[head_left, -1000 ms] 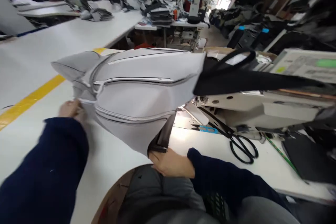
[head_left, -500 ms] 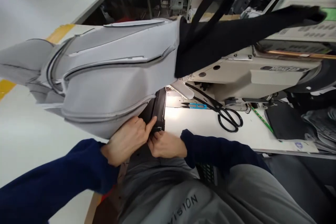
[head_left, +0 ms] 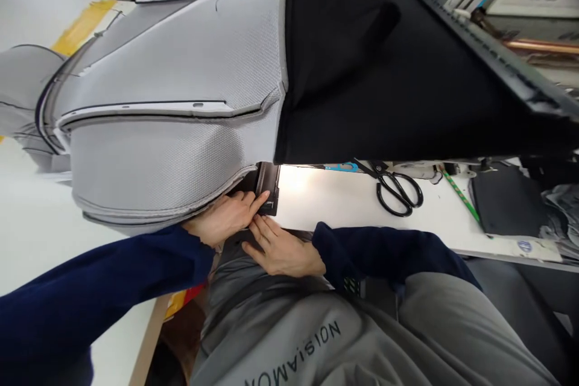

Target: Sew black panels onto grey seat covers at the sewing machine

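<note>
A large sewn grey cover (head_left: 167, 66), shaped like a seat cover, lies over the work surface, with a wide black fabric panel (head_left: 362, 72) joined to its right side. From beneath its lower edge comes a stiff black strip (head_left: 270, 184). My left hand (head_left: 230, 214) is closed at the near end of this strip, one finger stretched along it; the cover's edge hides part of the hand. Just below, my right hand (head_left: 283, 247) is open, its fingers extended and their tips touching the strip's near end.
Black-handled scissors (head_left: 400, 193) lie on the white table (head_left: 325, 205), close to blue thread snips (head_left: 341, 167). Further right are a green striped stick (head_left: 461, 193) and dark fabric pieces (head_left: 509, 202). The black panel covers most of the sewing machine.
The black panel has unfolded and swung down to the right over the machine. The grey cover sits slightly further left. My right hand has gone from a closed grip to outstretched fingers.
</note>
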### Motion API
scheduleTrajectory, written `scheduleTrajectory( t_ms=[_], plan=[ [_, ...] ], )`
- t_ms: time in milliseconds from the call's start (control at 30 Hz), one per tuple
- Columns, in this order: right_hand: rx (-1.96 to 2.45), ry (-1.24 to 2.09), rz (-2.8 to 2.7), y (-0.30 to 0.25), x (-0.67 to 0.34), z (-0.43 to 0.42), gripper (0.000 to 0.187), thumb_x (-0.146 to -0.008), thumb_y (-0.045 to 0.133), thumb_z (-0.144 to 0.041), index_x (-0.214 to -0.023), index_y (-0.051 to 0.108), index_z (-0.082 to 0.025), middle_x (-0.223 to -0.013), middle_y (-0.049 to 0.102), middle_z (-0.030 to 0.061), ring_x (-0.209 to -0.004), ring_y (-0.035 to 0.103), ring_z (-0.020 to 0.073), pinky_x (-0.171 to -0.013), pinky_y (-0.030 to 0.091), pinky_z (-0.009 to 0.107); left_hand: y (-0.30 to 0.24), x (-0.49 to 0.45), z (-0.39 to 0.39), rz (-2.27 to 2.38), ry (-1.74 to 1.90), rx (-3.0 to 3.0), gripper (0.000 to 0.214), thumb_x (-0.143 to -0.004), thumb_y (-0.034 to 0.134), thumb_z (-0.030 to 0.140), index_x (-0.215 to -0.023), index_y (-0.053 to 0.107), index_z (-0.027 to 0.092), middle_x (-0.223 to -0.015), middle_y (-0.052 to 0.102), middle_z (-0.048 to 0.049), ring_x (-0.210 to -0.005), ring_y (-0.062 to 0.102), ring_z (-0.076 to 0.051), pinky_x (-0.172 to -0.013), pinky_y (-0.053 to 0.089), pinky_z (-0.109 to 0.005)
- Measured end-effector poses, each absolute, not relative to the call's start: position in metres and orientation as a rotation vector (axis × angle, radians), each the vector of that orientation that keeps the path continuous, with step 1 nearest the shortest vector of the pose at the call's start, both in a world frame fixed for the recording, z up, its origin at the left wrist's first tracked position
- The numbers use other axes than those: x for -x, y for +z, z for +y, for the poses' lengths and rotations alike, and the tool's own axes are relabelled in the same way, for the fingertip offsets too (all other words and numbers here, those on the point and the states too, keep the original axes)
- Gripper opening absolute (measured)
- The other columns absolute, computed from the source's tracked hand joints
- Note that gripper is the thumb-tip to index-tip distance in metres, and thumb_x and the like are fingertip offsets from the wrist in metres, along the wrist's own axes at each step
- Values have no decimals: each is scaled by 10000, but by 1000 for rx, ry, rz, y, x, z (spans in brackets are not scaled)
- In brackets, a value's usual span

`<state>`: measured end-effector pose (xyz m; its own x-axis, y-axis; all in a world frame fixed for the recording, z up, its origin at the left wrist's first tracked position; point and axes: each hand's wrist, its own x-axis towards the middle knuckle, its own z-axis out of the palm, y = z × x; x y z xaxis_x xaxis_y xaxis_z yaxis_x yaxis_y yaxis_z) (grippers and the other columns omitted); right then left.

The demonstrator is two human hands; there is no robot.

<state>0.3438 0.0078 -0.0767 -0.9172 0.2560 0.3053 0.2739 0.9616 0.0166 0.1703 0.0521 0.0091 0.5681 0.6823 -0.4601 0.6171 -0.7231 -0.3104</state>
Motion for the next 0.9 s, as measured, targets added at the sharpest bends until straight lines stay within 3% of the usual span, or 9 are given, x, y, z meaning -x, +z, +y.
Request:
scheduleTrajectory(
  t_ms=[133,300,367,433,500,567,900],
  plan=[
    [344,-13,-2801,-72,-342,16,329,-946,382,-177,-1229,484,-44,-1188,573,277,-1165,541,330,-1019,317,582,0,-170,52,-943,775,2800,592,-846,335,-13,-1428,345,96,-870,540,-99,-777,566,-199,-554,472,-279],
    [376,-55,-2809,-64,-345,21,362,-949,364,-174,-1227,489,21,-1195,567,285,-1149,545,325,-1000,357,545,5,-172,50,-895,812,2696,599,-822,364,-29,-1411,378,77,-894,571,-105,-785,569,-203,-523,477,-273],
    [392,-78,-2816,-62,-346,21,370,-957,348,-175,-1242,481,20,-1206,567,279,-1152,546,312,-992,368,538,10,-171,49,-878,823,2648,614,-809,360,-43,-1409,389,80,-960,601,-121,-775,573,-203,-514,492,-276],
    [397,-109,-2811,-61,-347,21,372,-962,334,-170,-1255,477,10,-1225,564,270,-1150,552,297,-993,370,532,13,-171,49,-894,807,2613,623,-800,357,-48,-1403,411,101,-1159,591,-155,-753,578,-195,-500,506,-280],
    [381,-149,-2807,-60,-346,21,377,-962,329,-164,-1260,477,13,-1227,569,265,-1130,568,288,-988,377,518,13,-171,49,-918,798,2587,632,-797,356,-47,-1398,430,137,-1423,430,-162,-734,583,-180,-478,514,-282],
    [355,-198,-2809,-60,-346,22,377,-958,327,-154,-1248,487,26,-1200,586,268,-1099,587,285,-973,387,508,10,-171,49,-919,808,2579,645,-788,362,-51,-1397,437,147,-1538,246,-138,-739,592,-178,-473,523,-285],
    [371,-134,-2847,-42,-345,26,344,-912,353,-122,-1139,541,54,-1031,629,260,-948,623,305,-870,417,506,-2,-178,51,-878,849,2600,603,-790,412,-34,-1380,453,85,-1498,265,-196,-771,631,-188,-567,557,-289]
  ],
)
